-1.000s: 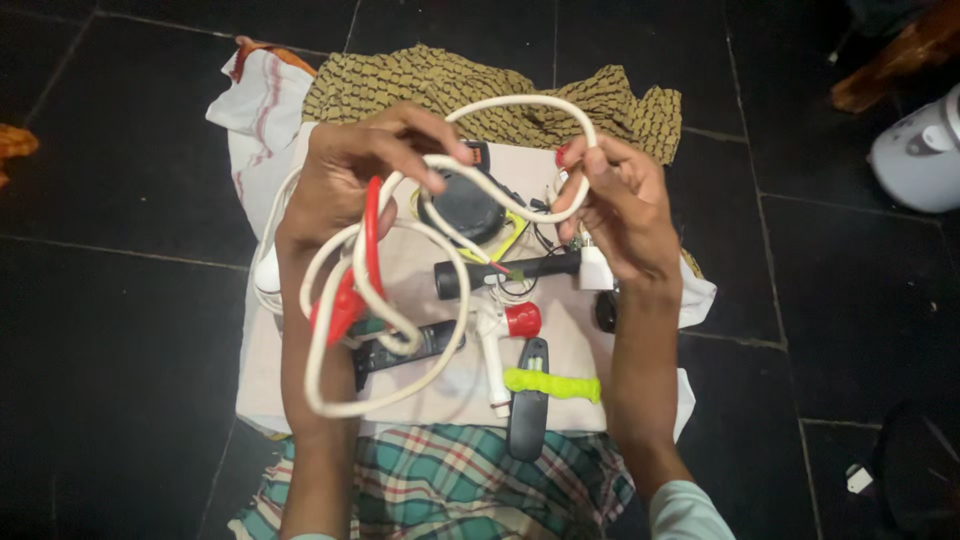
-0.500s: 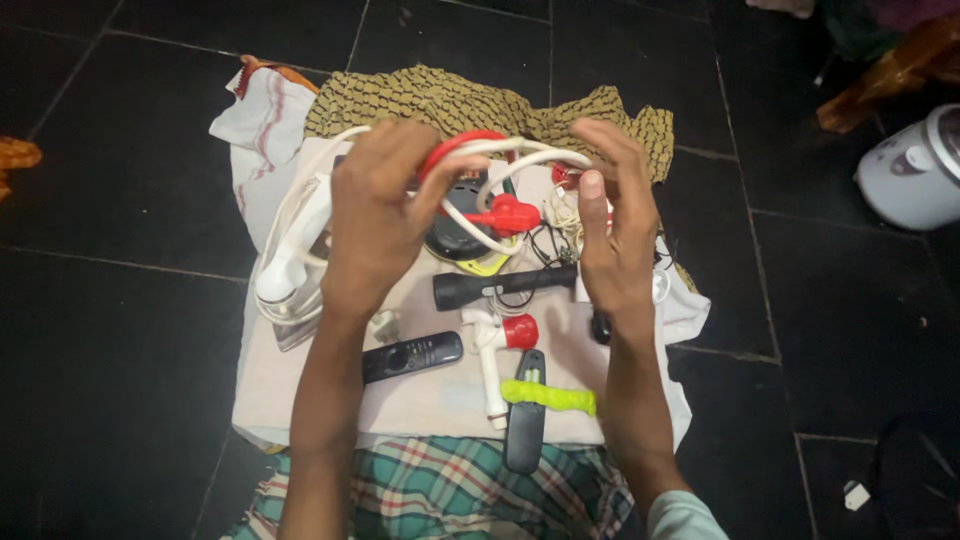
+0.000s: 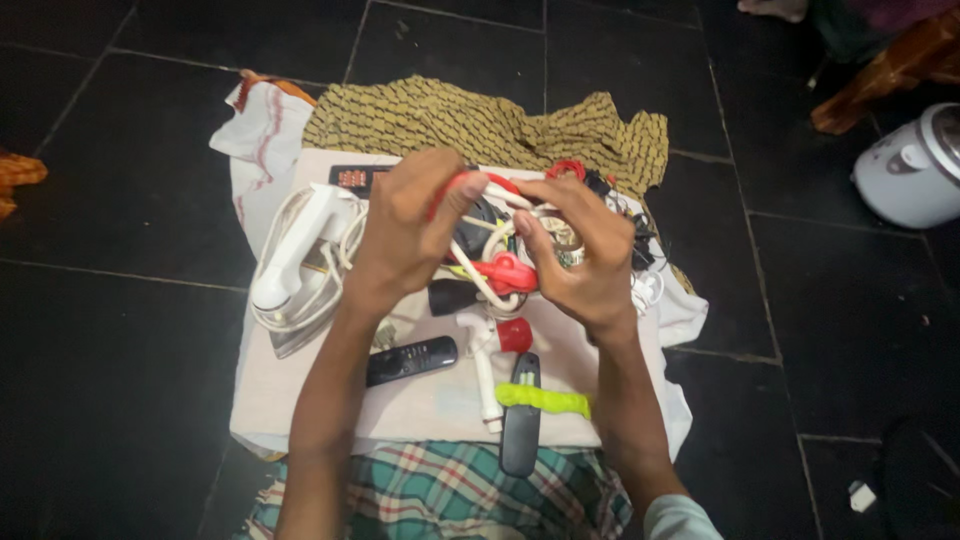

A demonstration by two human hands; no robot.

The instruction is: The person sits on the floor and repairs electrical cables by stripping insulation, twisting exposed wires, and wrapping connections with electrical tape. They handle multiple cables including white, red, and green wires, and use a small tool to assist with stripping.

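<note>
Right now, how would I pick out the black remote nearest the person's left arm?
Find the pale cloth spread on the dark tiled floor. The black remote lies just right of the white iron, tilted; unlike the longer dark remote, no green band crosses it.

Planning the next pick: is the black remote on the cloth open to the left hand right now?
Probably not at once: the left hand is gripping the red-and-white cable. The black remote lies uncovered just below its wrist.

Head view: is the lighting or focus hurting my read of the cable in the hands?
Head view: light falls on the white cloth; dark floor tiles lose detail. Left hand and right hand are slightly soft, so the red-and-white cable reads as a tangle. No glare; corners dim.
</note>
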